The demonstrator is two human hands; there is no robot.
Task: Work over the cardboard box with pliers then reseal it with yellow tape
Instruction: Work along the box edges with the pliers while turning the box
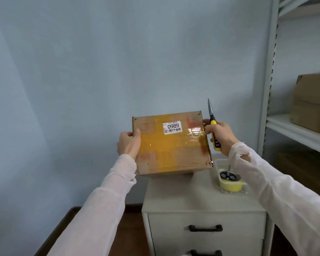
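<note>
Above the back edge of the cabinet [183, 196] top, we are holding the cardboard box [170, 145] aloft, label facing us. Left hand [127, 143]: gripping the box's left edge. Right hand [222, 135]: clamping the pliers [211, 117], nose pointing up, also touching the box's right edge. Tape roll [230, 185]: sitting in the tray [217, 163] at the top's right edge. Step, we are judging: pliers work, not yet begun; next, turning the nose down onto the box.
</note>
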